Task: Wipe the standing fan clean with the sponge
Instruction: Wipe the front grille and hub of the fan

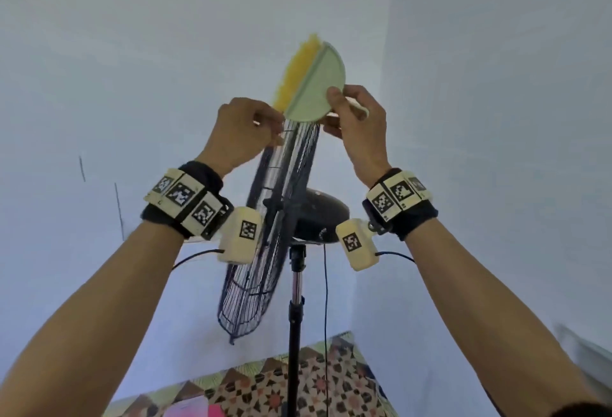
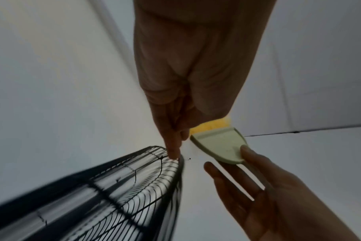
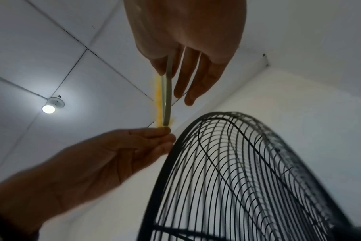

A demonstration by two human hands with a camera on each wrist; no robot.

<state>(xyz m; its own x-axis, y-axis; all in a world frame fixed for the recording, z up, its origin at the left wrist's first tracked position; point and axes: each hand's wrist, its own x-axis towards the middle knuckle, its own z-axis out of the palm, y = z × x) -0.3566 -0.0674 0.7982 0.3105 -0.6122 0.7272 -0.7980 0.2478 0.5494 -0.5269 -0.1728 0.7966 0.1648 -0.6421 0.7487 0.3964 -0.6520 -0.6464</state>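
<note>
Forearms are reaching up; the right hand (image 1: 356,125) is pinching the sponge (image 1: 314,85) by its stiff pale backing above the fan (image 1: 265,234), likely light. The left hand (image 1: 245,138) is pinching its soft yellow corner.

**Camera setup: one head view, two upward-tilted wrist views**

Head camera looked forward and slightly up along both raised forearms, fan (image 1: 265,218) at arm's length, patterned floor at the bottom edge. Left wrist camera sat close under the left hand (image 2: 188,78), facing up toward wall and ceiling, fan grille top at lower left. Right wrist camera sat close under the right hand (image 3: 188,45), facing up at the ceiling lamp (image 3: 48,109). All three views shared the grille top, both hands and the sponge (image 1: 314,85).
</note>
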